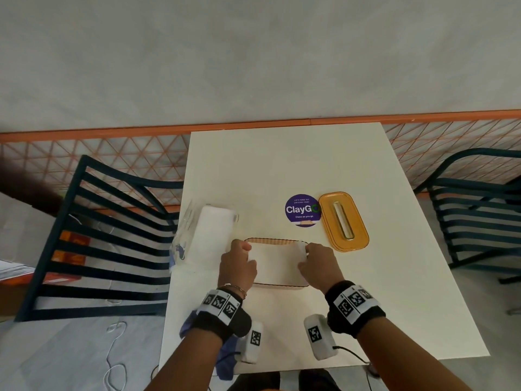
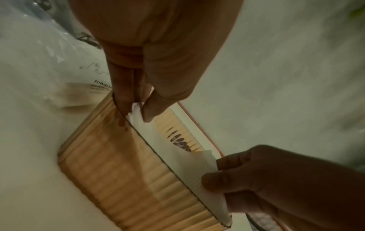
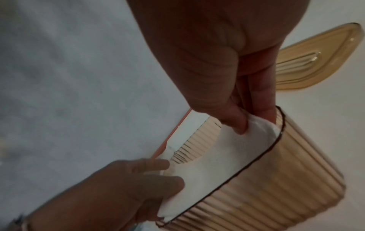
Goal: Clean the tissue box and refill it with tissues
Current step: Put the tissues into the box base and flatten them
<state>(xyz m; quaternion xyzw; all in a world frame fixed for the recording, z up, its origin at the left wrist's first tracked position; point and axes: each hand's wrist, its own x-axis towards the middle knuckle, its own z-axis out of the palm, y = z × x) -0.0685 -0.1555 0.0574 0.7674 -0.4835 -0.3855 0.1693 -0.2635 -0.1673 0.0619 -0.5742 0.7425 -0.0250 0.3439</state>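
Observation:
An amber ribbed tissue box (image 1: pixel 270 241) stands with its lid off on the white table (image 1: pixel 282 165). A stack of white tissues (image 1: pixel 277 263) sits in its mouth. My left hand (image 1: pixel 248 253) pinches the stack's left end and my right hand (image 1: pixel 306 253) pinches the right end. The left wrist view shows thumb and fingers of the left hand (image 2: pixel 136 107) on the tissues (image 2: pixel 177 156) just inside the box (image 2: pixel 118 171). In the right wrist view the right hand (image 3: pixel 254 123) pinches the tissues (image 3: pixel 217 156) at the rim of the box (image 3: pixel 276 179). The amber slotted lid (image 1: pixel 343 221) lies to the right.
A plastic-wrapped tissue pack (image 1: pixel 208 232) lies left of the box. A purple ClayGo sticker (image 1: pixel 302 210) sits beside the lid. A blue cloth (image 1: pixel 225 354) hangs at the table's near edge under my left forearm. Dark slatted chairs stand left (image 1: pixel 107 238) and right (image 1: pixel 479 210).

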